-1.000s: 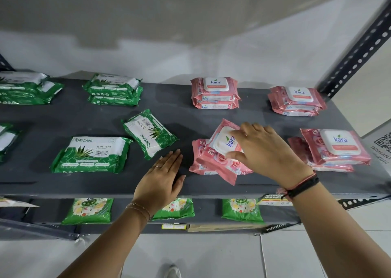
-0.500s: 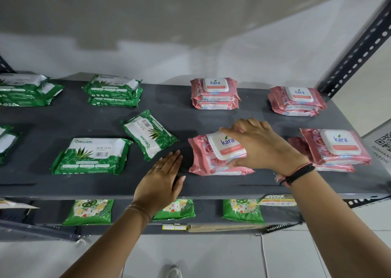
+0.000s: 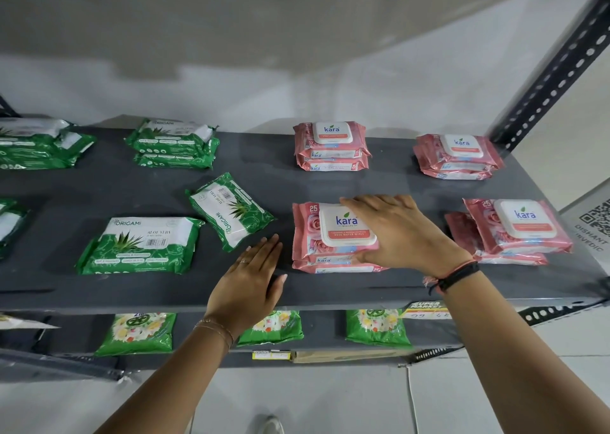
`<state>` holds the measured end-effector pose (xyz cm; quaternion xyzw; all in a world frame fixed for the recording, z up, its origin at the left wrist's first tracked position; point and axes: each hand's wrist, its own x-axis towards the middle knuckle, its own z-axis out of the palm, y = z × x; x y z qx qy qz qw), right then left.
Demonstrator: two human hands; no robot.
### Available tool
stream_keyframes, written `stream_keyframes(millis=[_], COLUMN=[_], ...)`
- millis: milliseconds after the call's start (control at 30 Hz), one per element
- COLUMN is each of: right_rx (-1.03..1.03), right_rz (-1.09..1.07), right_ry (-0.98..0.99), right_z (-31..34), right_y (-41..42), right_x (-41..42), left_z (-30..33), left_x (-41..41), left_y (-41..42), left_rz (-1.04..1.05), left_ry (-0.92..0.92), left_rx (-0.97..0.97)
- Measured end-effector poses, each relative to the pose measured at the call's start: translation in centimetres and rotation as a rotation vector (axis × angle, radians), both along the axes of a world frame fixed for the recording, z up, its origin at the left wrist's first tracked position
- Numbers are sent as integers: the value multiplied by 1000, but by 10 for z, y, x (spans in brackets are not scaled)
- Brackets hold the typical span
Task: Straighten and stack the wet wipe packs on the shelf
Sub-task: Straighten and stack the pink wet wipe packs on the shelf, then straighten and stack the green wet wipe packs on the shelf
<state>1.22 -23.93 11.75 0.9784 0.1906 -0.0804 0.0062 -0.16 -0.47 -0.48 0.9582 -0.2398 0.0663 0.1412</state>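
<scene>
On the dark grey shelf (image 3: pixel 132 295), a pink Kara pack (image 3: pixel 326 232) lies squarely on a second pink pack (image 3: pixel 333 267). My right hand (image 3: pixel 399 232) grips the top pack's right side, fingers over its far edge. My left hand (image 3: pixel 251 285) rests flat on the shelf just left of that stack, fingers apart, holding nothing. Other pink stacks sit at the back centre (image 3: pixel 331 146), back right (image 3: pixel 458 156) and front right (image 3: pixel 518 227), the last one skewed. A tilted green Origami pack (image 3: pixel 231 210) and a straight one (image 3: pixel 142 245) lie to the left.
Green stacks stand at the back (image 3: pixel 175 144) and far left (image 3: pixel 36 143); another green pack (image 3: pixel 10 219) pokes in at the left edge. A perforated upright post (image 3: pixel 558 70) bounds the right side. Green packets (image 3: pixel 138 333) lie on the lower shelf.
My right hand turned the tilted pink pack straight and set it squarely onto the pack beneath. My left hand stayed flat on the shelf.
</scene>
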Motion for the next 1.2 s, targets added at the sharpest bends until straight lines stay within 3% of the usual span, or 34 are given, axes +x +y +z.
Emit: stream_keyframes(millis=[333,467,733,833,1067,1200], right_rx=[48,90,337,363,310,375], right_rz=[-41,-4,-25,-168,-461,-497], right_ry=[32,-101,-249,-192,173,150], right_z=[1,8,4,-12,-40,-38], right_y=[0,19,130,176,211,217], right_x=[-6,-12,5,27,65,64], left_z=[8,24,40,39,17,5], left_x=[-8,-21,-13,-7,5,11], left_y=[-1,8,128,188,267,274], left_rz=[18,39,240,278,198,155], left_ry=[4,-65,-130,-87,13,46], left_rx=[26,9,12,67,166,123])
